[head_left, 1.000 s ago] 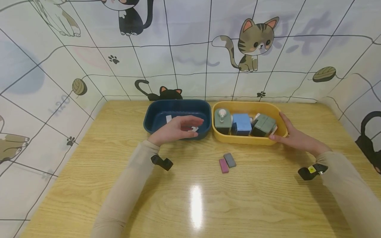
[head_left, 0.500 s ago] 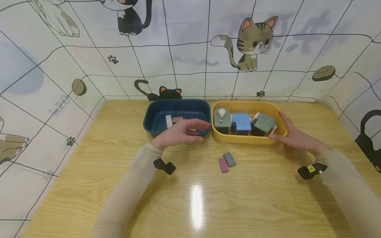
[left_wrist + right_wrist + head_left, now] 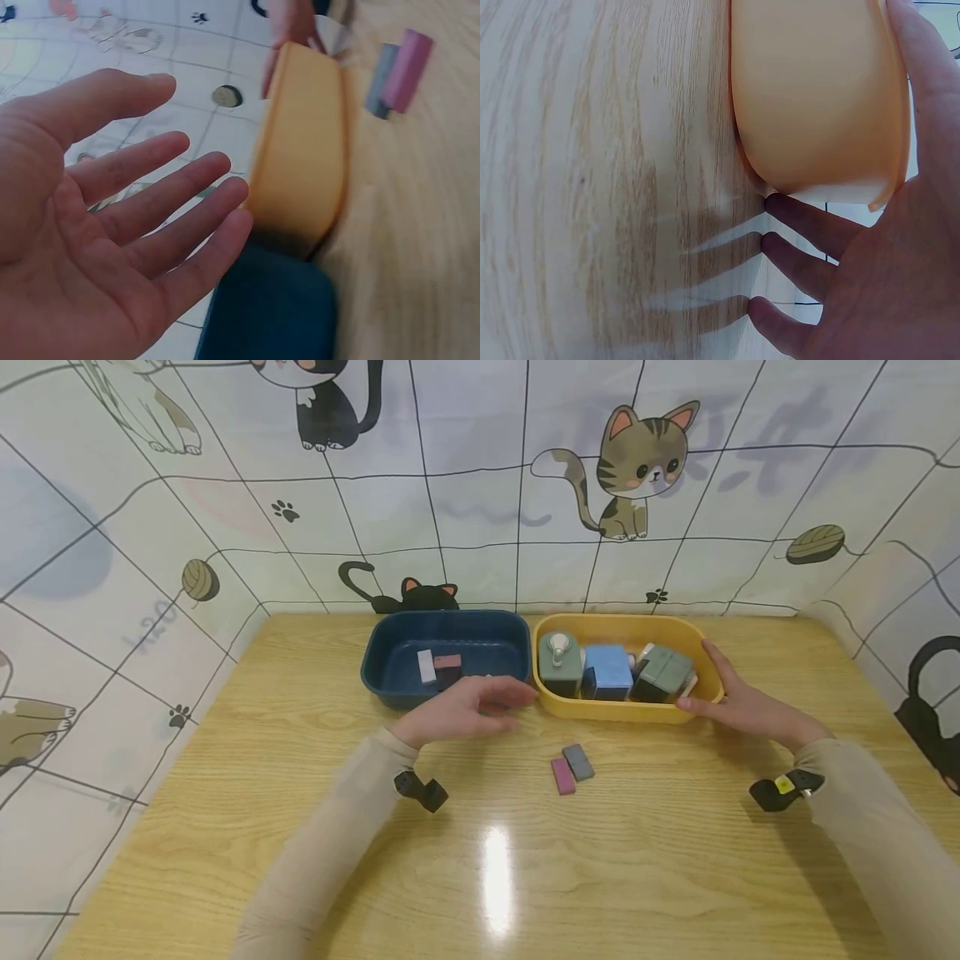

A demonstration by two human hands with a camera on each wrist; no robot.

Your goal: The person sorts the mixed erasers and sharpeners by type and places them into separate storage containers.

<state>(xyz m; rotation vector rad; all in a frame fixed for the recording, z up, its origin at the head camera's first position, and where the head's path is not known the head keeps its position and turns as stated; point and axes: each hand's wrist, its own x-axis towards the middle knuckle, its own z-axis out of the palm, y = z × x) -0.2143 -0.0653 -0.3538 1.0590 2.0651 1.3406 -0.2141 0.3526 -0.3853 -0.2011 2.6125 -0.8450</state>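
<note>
My left hand hovers at the front of the dark blue bin. Its fingers are spread, and the palm holds nothing in the left wrist view. In that bin lie a white block and a reddish-brown block; the hand hides part of the inside. My right hand rests against the right end of the yellow bin, thumb at the front rim. Its other fingers extend beside the end wall in the right wrist view. Inside are a green container with a white top, a blue one and a tilted green one.
A pink block and a grey block touch or nearly touch on the wooden table, in front of the yellow bin. Both bins stand side by side near the cat-patterned cloth at the back.
My left hand has drawn back from over the dark blue bin, toward me and slightly right, uncovering the reddish-brown block. The right hand stays on the yellow bin.
</note>
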